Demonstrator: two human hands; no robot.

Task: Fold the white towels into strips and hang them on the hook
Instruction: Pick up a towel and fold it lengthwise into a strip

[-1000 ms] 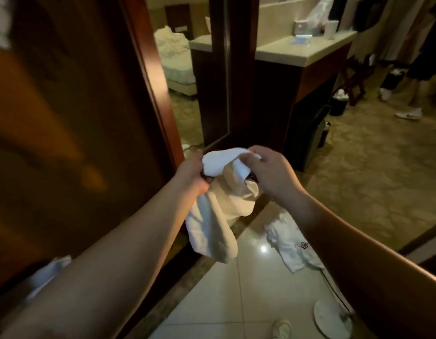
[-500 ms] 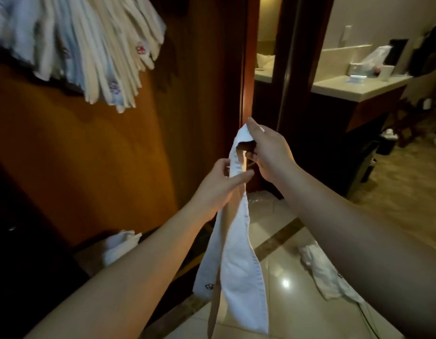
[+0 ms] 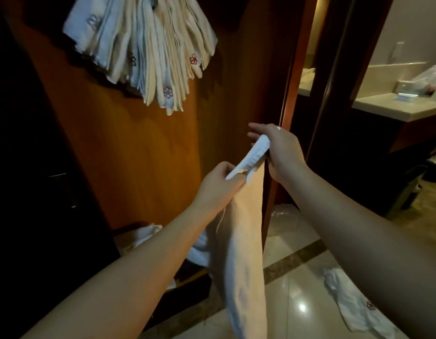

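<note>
Here, your left hand (image 3: 218,184) pinches the folded towel strip (image 3: 243,241) at frame centre, fingers curled round its upper fold. Your right hand (image 3: 278,152), just above and to the right, grips the strip's top end; its index finger appears extended, though motion blur limits certainty. The strip hangs down toward the lower centre. A bundle of hung towels (image 3: 148,50) occupies the upper left, against the wooden panel (image 3: 138,148). Another towel (image 3: 354,307) lies on the tiled floor (image 3: 297,321), lower right.

Bare panel below the hung bundle

Open wooden panel (image 3: 138,152) fills the frame's middle, left of both hands; hanging folded towels (image 3: 143,50) crowd the upper left, a door frame edge (image 3: 289,94) bounds the right, loose towels (image 3: 148,234) litter the lower left.
</note>
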